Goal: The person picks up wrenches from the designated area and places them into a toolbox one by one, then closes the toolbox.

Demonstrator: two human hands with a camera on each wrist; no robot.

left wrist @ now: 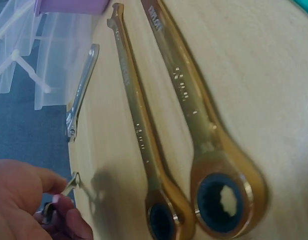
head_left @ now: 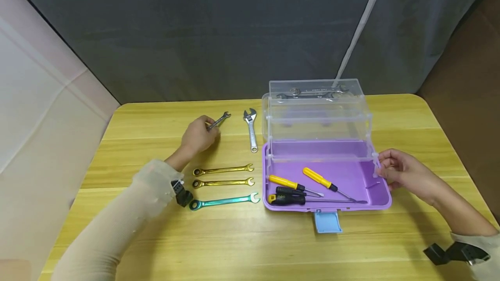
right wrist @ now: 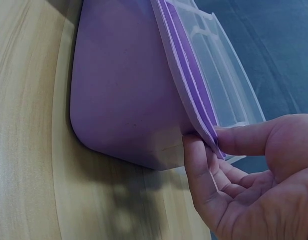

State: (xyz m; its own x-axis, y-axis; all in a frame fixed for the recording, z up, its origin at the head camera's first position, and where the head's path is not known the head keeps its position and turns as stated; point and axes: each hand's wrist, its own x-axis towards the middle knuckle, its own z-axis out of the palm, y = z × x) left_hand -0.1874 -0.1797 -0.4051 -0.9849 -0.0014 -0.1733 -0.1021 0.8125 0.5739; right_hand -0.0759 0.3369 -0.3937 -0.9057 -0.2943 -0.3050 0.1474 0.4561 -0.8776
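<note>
**Ana:** On the wooden table (head_left: 273,250) stands a purple toolbox (head_left: 375,198), opened up, with its clear tiers (head_left: 318,120) lifted and swung back. What do you see inside it?

**Ben:** Down in the purple base lie three screwdrivers: a yellow-handled one (head_left: 287,182) near the left wall, a second yellow-handled one (head_left: 319,179) lying aslant toward the right front corner, and a black-and-yellow one (head_left: 286,199) along the front wall. Up in the topmost clear tray sit a couple of silver wrenches (head_left: 308,93), lying left to right. A blue latch (head_left: 327,222) hangs off the front edge.

**Ana:** And the hands?

**Ben:** The right hand (head_left: 404,172) pinches the box's right edge, thumb over the rim and fingers beneath it, as the right wrist view shows. The left hand (head_left: 199,135) has its fingers curled round one end of a small silver wrench (head_left: 218,120), at the far left part of the table.

**Ana:** Which way does that wrench point?

**Ben:** Its long axis runs aslant, from the hand up and away to the right; the open jaw end points toward the far edge and the adjustable wrench (head_left: 251,129) just beside it. That one lies nearly front to back, jaw end away from the person.

**Ana:** Anything nearer?

**Ben:** Two gold ratchet wrenches (head_left: 223,176) and a teal wrench (head_left: 224,201) lie in parallel left to right, ring ends to the left, open ends toward the box.
</note>
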